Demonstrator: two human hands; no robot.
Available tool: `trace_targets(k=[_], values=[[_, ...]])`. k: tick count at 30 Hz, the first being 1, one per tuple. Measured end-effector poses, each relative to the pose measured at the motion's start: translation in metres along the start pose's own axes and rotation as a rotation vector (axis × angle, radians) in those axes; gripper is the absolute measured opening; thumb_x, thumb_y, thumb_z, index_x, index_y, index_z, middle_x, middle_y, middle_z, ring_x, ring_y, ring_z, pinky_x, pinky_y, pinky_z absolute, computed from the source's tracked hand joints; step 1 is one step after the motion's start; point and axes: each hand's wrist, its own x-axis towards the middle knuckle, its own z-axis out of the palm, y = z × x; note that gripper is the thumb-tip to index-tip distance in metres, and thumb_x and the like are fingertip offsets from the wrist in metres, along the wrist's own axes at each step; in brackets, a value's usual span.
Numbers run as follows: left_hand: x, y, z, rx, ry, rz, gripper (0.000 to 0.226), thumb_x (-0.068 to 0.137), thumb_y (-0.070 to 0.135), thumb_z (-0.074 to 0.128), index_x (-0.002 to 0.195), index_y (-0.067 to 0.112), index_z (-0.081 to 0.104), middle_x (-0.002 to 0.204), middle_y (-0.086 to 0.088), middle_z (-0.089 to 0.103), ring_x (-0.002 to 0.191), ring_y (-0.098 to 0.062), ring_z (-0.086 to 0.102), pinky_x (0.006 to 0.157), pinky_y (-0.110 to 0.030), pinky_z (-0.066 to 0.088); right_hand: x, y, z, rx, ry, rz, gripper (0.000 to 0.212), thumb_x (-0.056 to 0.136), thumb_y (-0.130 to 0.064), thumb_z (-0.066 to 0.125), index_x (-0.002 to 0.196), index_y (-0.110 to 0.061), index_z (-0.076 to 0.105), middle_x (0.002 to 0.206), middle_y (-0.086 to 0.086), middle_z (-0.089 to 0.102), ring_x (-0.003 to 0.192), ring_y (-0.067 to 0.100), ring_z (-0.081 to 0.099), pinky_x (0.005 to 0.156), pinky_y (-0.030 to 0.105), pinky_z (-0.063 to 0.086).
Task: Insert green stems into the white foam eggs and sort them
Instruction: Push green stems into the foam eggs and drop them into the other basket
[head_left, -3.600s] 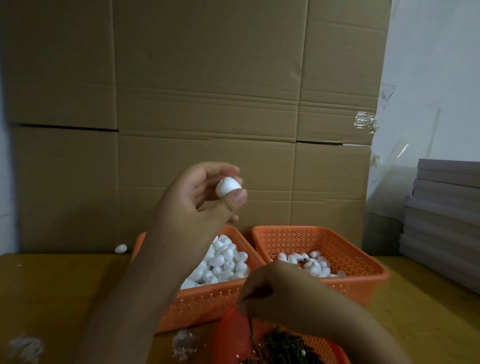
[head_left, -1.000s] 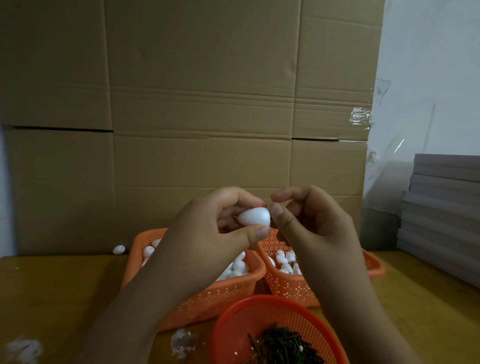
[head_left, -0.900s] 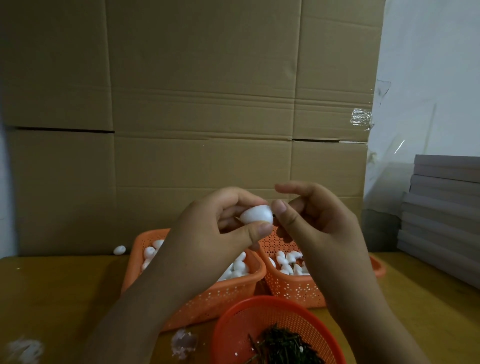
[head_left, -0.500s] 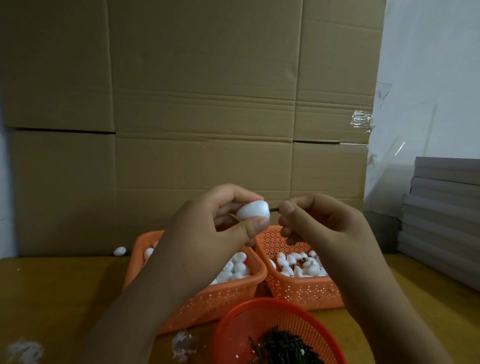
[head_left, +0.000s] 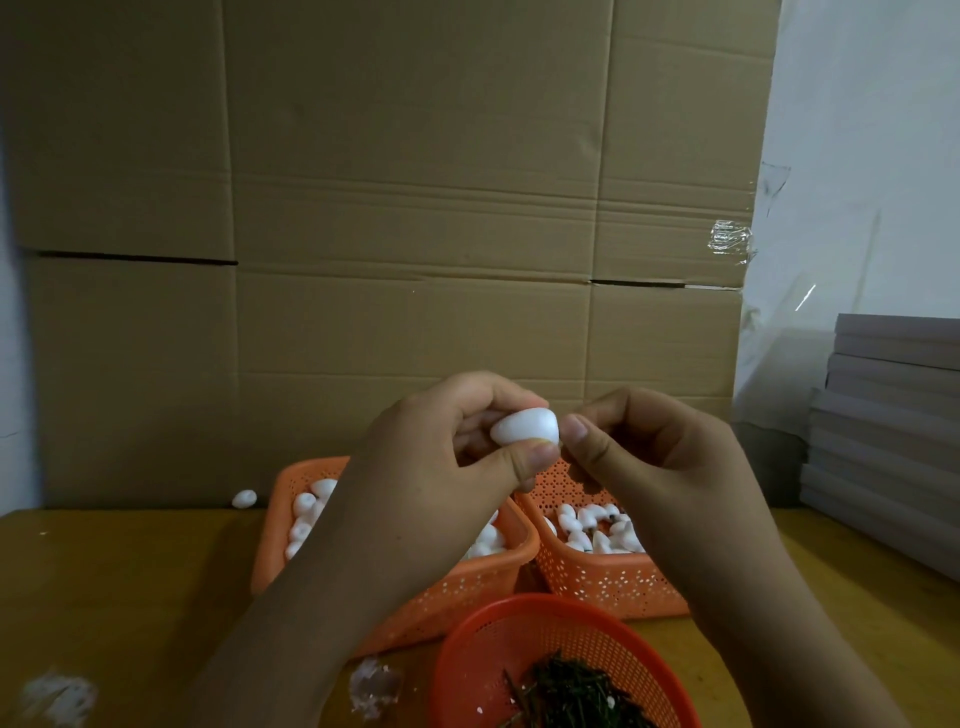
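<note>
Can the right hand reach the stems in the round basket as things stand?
Probably yes. The round basket of stems sits open-topped just below the right hand, nothing between. Its fingertips are at the egg the left hand holds.

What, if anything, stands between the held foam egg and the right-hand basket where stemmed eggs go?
Nothing visible. The left hand holds the foam egg above the baskets; the right-hand basket lies just below, open-topped. Only the right hand, pinching at the egg's end, is near.
</note>
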Motion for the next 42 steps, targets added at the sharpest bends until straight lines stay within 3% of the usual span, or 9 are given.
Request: trace_targets(k=[8,14,20,26,30,33,35,39,42], values=[[-0.001,0.006,-0.012,0.139,-0.036,-0.001,0.023,0.083,0.035,0.074,0.1,0.047,0.066,0.096,0.022,0.07,0.087,-0.002,0.067,0.078,-0.032,0.057,-0.001,0.002,0.003,-0.026,-0.026,-0.005,0.028,0.072,-0.047,0.058,0.077,-0.023,0.071,0.07,-0.003,0.07,0.063,0.009,0.066,0.059,0.023,0.054],[-0.002,0.01,-0.015,0.277,-0.071,0.03,0.024,0.075,0.044,0.067,0.098,0.051,0.066,0.092,0.021,0.059,0.081,0.0,0.058,0.066,-0.013,0.047,-0.002,0.0,0.01,0.135,-0.203,0.117,0.04,0.071,-0.052,0.059,0.089,-0.018,0.073,0.079,-0.001,0.074,0.074,0.008,0.07,0.069,0.021,0.057],[-0.003,0.008,-0.014,0.324,-0.095,-0.017,0.026,0.078,0.04,0.071,0.1,0.053,0.067,0.096,0.022,0.055,0.08,-0.002,0.056,0.064,-0.016,0.042,-0.003,0.001,0.008,0.213,-0.335,0.292,0.041,0.072,-0.052,0.06,0.083,-0.015,0.074,0.082,0.007,0.073,0.078,0.013,0.069,0.078,0.027,0.056],[-0.001,0.007,-0.009,0.518,-0.088,-0.005,0.048,0.079,0.045,0.055,0.127,0.048,0.053,0.093,0.038,0.043,0.076,0.01,0.05,0.062,-0.014,0.038,-0.006,-0.001,0.017,0.008,-0.186,0.158,0.036,0.069,-0.056,0.064,0.088,-0.026,0.07,0.08,-0.005,0.071,0.07,0.004,0.065,0.061,0.017,0.05],[-0.001,0.007,-0.005,0.407,-0.048,-0.059,0.043,0.072,0.054,0.063,0.113,0.051,0.051,0.098,0.033,0.051,0.075,0.005,0.056,0.062,-0.013,0.043,-0.003,0.003,0.014,0.076,-0.063,0.172,0.042,0.07,-0.055,0.058,0.077,-0.016,0.073,0.071,0.001,0.072,0.066,0.01,0.067,0.061,0.021,0.051],[-0.001,0.004,-0.005,0.359,-0.031,-0.15,0.022,0.074,0.051,0.067,0.093,0.043,0.061,0.092,0.032,0.06,0.076,0.006,0.06,0.06,-0.012,0.042,0.0,0.004,0.006,0.198,0.002,0.237,0.04,0.068,-0.053,0.057,0.075,-0.017,0.074,0.068,0.003,0.071,0.063,0.009,0.066,0.059,0.016,0.053],[0.0,0.002,-0.004,0.29,-0.039,-0.172,0.007,0.08,0.043,0.069,0.083,0.037,0.067,0.082,0.025,0.067,0.069,0.003,0.063,0.062,-0.02,0.048,0.0,0.003,0.004,0.241,-0.007,0.244,0.04,0.069,-0.052,0.057,0.074,-0.016,0.073,0.064,0.002,0.069,0.059,0.007,0.064,0.057,0.013,0.051],[0.0,0.006,-0.001,0.048,-0.137,-0.209,0.01,0.088,0.021,0.067,0.083,0.027,0.073,0.076,0.006,0.073,0.054,-0.003,0.063,0.061,-0.022,0.054,0.001,0.004,0.005,0.199,-0.009,0.203,0.045,0.071,-0.051,0.056,0.069,-0.008,0.068,0.058,0.005,0.063,0.055,0.005,0.058,0.055,0.012,0.048],[0.0,0.005,-0.001,-0.034,-0.179,-0.214,0.009,0.09,0.02,0.065,0.085,0.022,0.073,0.076,0.001,0.074,0.054,-0.005,0.062,0.056,-0.02,0.052,0.001,0.006,0.005,0.184,0.001,0.2,0.043,0.072,-0.05,0.056,0.073,-0.009,0.07,0.064,0.011,0.065,0.057,0.007,0.059,0.056,0.015,0.049]])
